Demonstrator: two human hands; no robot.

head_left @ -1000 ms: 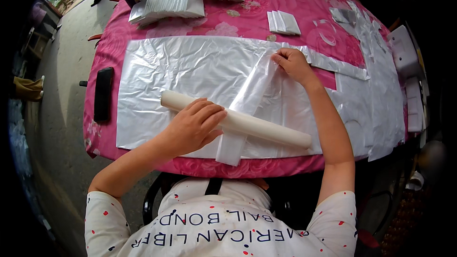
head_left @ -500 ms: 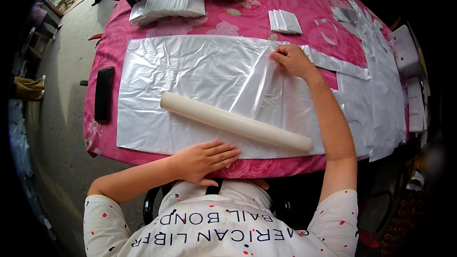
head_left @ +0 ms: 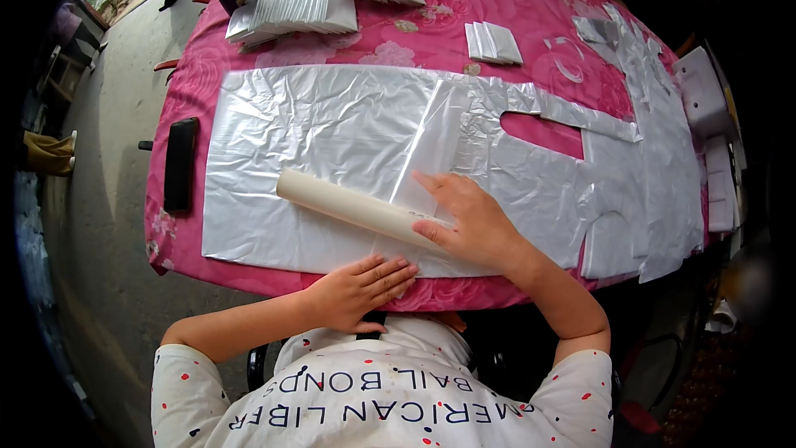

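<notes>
A stack of silvery-white plastic bags lies flat before me, with a U-shaped cutout between handle strips at its right. My left hand rests palm down, fingers stretched, on the near edge of the stack. Slanting across the bags is a cream-coloured tube. My right hand reaches over the tube's right part with thumb and fingers spread. Its thumb lies on the tube, while the fingertips touch a folded-over flap of plastic. The right end of the tube is hidden under this hand and forearm.
A pink flowered cloth covers the table. Folded white packets stand in rows at the back left, with a small pile farther right. A black phone-like object lies at left. More plastic sheets hang at the right edge.
My right hand has let go of the lifted plastic flap and come down toward me onto the tube. The flap now lies folded leftward, and the handle cutout is uncovered. My left hand stays put.
</notes>
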